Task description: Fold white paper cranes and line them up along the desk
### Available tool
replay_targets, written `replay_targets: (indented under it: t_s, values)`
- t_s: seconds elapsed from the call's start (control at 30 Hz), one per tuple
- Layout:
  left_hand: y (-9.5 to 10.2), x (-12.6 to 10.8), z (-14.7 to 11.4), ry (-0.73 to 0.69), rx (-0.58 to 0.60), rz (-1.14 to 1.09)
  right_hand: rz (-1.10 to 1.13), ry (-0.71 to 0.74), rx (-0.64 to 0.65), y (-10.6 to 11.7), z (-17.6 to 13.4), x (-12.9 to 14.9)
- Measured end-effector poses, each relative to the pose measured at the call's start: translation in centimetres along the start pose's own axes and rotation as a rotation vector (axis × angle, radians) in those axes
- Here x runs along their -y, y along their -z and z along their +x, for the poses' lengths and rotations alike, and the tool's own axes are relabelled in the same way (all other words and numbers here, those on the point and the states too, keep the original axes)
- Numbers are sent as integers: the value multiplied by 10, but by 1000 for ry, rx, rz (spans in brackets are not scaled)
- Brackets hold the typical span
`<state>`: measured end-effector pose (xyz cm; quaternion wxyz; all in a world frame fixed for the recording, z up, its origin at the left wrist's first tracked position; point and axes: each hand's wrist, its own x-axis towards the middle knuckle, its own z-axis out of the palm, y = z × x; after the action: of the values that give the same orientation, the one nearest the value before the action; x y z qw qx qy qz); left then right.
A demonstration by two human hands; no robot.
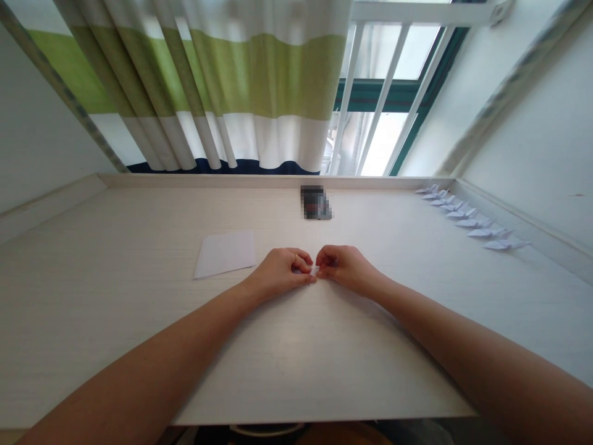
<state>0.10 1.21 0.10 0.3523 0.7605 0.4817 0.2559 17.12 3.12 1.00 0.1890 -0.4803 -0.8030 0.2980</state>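
Note:
Near the middle of the white table, my left hand (287, 267) and my right hand (340, 267) meet with curled fingers. Between their fingertips they pinch a small piece of white folded paper (314, 271), mostly hidden by the fingers. A ring shows on a finger of my left hand. To the left of that hand lies white square paper (226, 252), flat on the table. Along the right side stand several white folded paper cranes (472, 222) in a slanting row.
A dark object (315, 203), blurred out, lies near the table's back edge beyond my hands. A low raised rim (208, 181) runs along the back of the table (296, 364). Behind it hang a green and white curtain (278, 74) and white window bars (383, 93).

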Motion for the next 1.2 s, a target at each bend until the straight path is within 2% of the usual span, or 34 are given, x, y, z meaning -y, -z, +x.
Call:
replay_targets:
  t_s: [0.17,0.37,0.63,0.83,1.0,1.2]
  values:
    - [1,0,0,-9,1,23,65,78,65,7,1,-9]
    - [0,-1,0,9,-1,11,91,91,106,18,3,-14]
    - [0,0,0,-13,-2,25,57,168,189,20,4,-14]
    - [0,-2,-1,-8,-3,26,-112,210,155,14,3,-9]
    - [-1,-1,-1,-35,-28,57,-329,172,87,10,4,-8]
    - [-1,-1,-1,-35,-29,76,-208,227,183,17,7,-16]
